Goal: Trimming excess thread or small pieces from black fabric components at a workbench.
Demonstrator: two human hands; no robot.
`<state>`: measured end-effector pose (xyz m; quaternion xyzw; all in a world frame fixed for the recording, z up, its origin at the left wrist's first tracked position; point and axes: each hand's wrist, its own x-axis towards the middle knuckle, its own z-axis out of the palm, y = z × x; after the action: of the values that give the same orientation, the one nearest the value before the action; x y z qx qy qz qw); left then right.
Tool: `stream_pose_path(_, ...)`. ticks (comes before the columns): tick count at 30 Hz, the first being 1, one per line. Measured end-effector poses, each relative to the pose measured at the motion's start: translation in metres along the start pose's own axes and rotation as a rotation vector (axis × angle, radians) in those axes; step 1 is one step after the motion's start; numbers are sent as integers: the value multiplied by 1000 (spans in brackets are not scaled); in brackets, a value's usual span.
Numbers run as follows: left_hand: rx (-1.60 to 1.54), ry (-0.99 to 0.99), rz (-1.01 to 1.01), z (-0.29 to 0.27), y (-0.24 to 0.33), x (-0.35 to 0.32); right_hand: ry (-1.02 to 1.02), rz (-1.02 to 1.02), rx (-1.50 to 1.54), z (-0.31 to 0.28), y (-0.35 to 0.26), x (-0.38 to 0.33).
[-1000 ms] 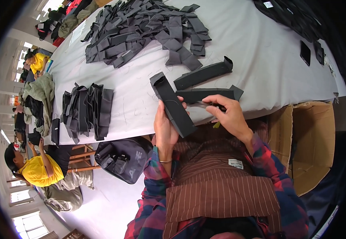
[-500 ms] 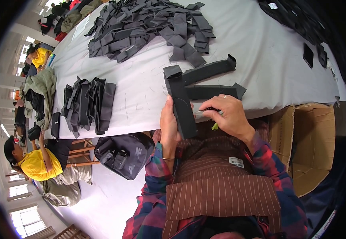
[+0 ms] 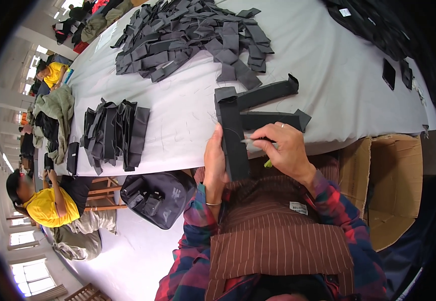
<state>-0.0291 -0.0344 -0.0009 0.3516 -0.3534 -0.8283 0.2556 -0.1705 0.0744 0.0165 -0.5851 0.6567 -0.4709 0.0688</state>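
Seen from my head camera, my left hand is clamped along the left edge of a long black fabric strip, which stands lengthwise from my lap onto the near edge of the white table; this strip serves as the landmark for all that follows. My right hand, just right of the strip, is pinched shut on a small pale marking tool whose tip meets the strip's right edge; a green bit shows under that hand, and I cannot tell what it is. Touching the strip on its right lie two more black strips, one angled away across the table and one lying crosswise beneath my right hand; whether these are already worked I cannot tell. Far beyond the strip, a large loose heap of black pieces covers the middle of the table, and I judge it to be stock not yet handled. Well to the left of the strip sits a neat row of stacked black pieces, which I take as finished output. By that reading, a modest share is done and the greater part remains. Below left of the strip, off the table, a black bag rests beside my knee; to the right stands an open cardboard box.
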Motion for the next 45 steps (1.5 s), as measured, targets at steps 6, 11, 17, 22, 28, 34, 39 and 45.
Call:
stream_pose_path(6, -19, -115, -15, 8, -4, -8, 224, 57, -73, 5, 5, 14)
stream_pose_path(11, -20, -159, -25, 5, -7, -11, 235, 51, -97, 10, 5, 18)
stream_pose_path(17, 44, -179, -77, 2, -1, -11, 229, 341, 167, 3, 11, 18)
stream_pose_path(22, 440, -219, -74, 2, 10, -20, 210, 171, 132, -12, 1, 27)
stream_pose_path(28, -516, -698, -82, -14, 26, -10, 280, 412, 543, -9, 27, 17)
stream_pose_path(34, -77, -438, 109, 14, 7, 0, 376, 663, 1184, 22, -4, 13)
stream_pose_path(39, -138, -385, 177, 23, 13, 1, 175, 687, 1265, 34, -16, -5)
stream_pose_path(45, -181, -239, 260, 7, 11, 1, -30, 497, 827, 23, -6, -14)
